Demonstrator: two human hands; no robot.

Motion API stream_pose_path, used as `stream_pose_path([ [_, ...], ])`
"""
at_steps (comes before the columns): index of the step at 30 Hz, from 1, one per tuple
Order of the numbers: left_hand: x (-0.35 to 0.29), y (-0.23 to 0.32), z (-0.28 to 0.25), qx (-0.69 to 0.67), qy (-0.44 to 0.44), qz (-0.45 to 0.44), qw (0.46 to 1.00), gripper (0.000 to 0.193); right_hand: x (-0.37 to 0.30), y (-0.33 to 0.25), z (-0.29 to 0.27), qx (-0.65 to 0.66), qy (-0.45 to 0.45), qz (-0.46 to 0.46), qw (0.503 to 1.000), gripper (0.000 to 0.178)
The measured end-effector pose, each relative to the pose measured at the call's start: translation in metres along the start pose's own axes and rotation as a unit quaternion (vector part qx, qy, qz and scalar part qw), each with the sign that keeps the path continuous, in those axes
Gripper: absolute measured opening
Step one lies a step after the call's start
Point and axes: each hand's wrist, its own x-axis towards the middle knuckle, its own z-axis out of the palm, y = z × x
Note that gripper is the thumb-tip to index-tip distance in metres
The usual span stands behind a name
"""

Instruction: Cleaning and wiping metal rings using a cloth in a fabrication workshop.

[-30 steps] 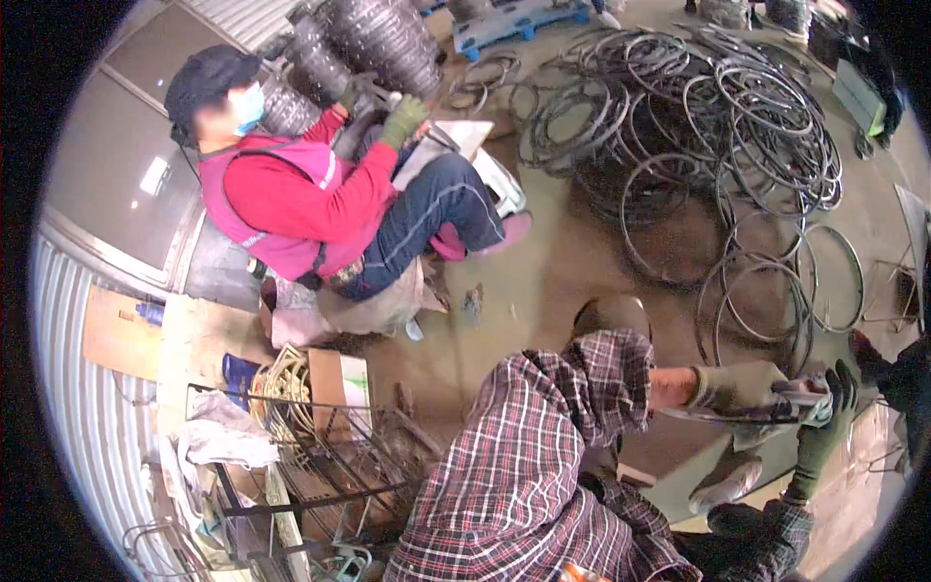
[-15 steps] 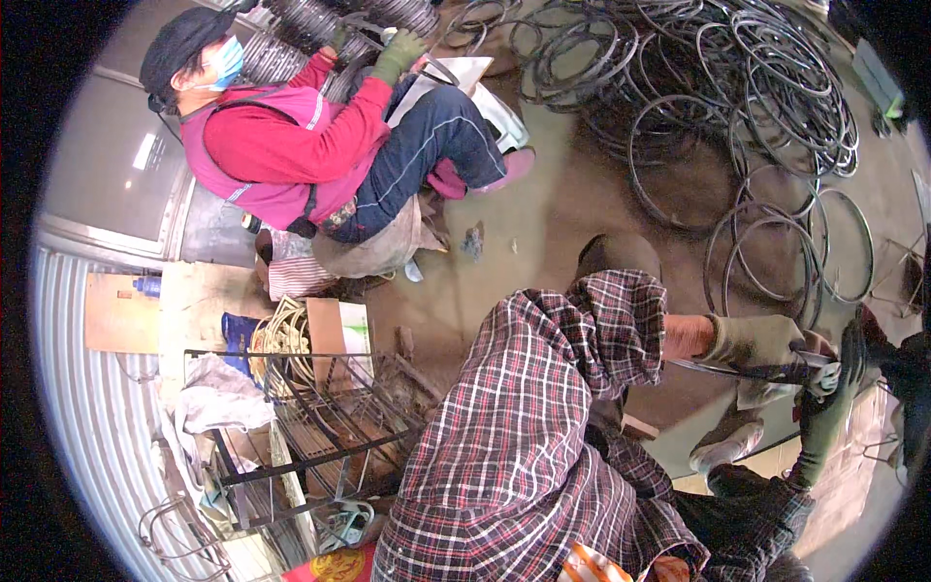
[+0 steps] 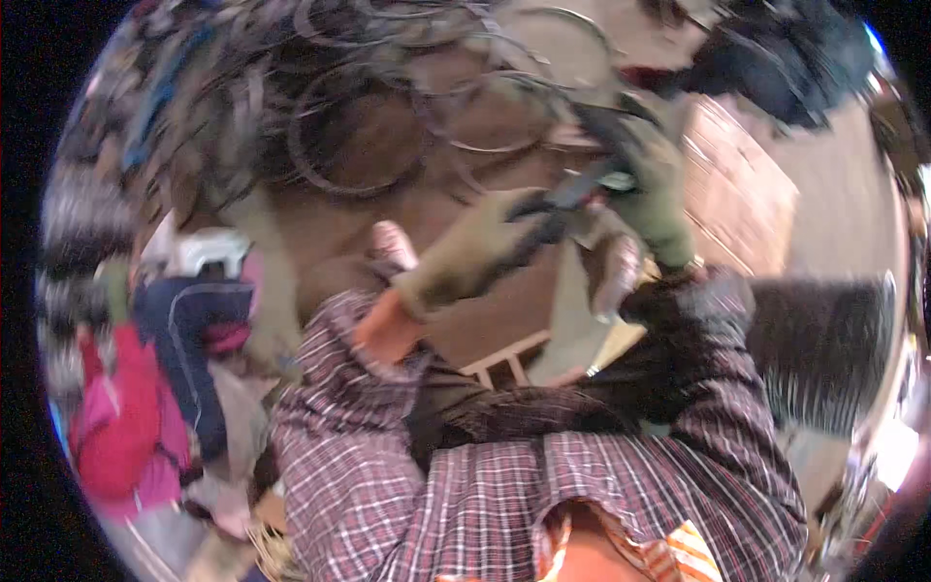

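Observation:
Both my hands wear olive work gloves with dark palms and meet in front of me, smeared by motion. My left hand (image 3: pixel 480 254) is closed on the near end of a narrow grey piece (image 3: pixel 579 184) with a spot of red, too blurred to name. At its far end, my right hand (image 3: pixel 648 175) is bent inward with fingers pressed together. A small pale green patch shows against that palm; what it grips cannot be made out. Thin black hoops (image 3: pixel 354 189) lie on the floor just beyond my hands.
More tangled hoops spread at the far left. A seated co-worker in a pink vest (image 3: pixel 126 417) is on the left. A brown cardboard box (image 3: pixel 742 184) stands right of my right hand, with a dark ribbed stack (image 3: pixel 824 339) nearer. A small wooden frame (image 3: pixel 509 364) sits by my knees.
My view has swung to the right, so the co-worker and the hoops now sit farther left. Both hands now show near the middle, still close together around the grey piece.

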Motion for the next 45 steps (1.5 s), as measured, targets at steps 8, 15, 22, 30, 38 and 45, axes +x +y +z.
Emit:
stream_pose_path([
  [8, 0.001, 0.03, 0.007, -0.066, -0.065, -0.125, 0.988, 0.027, -0.04, 0.067, 0.007, 0.288, 0.066, 0.306, 0.905, 0.049],
  [15, -0.001, 0.021, 0.015, -0.08, -0.027, -0.138, 0.987, 0.025, -0.015, 0.012, -0.012, 0.018, 0.016, 0.087, 0.996, 0.044],
  [22, -0.027, 0.015, -0.009, -0.186, -0.036, -0.069, 0.979, 0.029, -0.061, 0.09, 0.018, 0.252, 0.154, 0.327, 0.898, 0.056],
  [30, 0.019, 0.001, -0.009, 0.119, 0.103, 0.104, 0.982, 0.047, -0.024, 0.054, -0.008, 0.066, 0.07, 0.287, 0.953, 0.062],
  [38, 0.027, -0.005, 0.031, -0.014, 0.101, -0.061, 0.993, 0.022, 0.001, -0.023, 0.024, -0.079, -0.101, 0.059, 0.99, 0.042],
  [45, 0.002, 0.003, 0.011, -0.047, 0.081, -0.112, 0.989, 0.03, -0.008, 0.021, 0.0, 0.036, 0.076, 0.116, 0.99, 0.056],
])
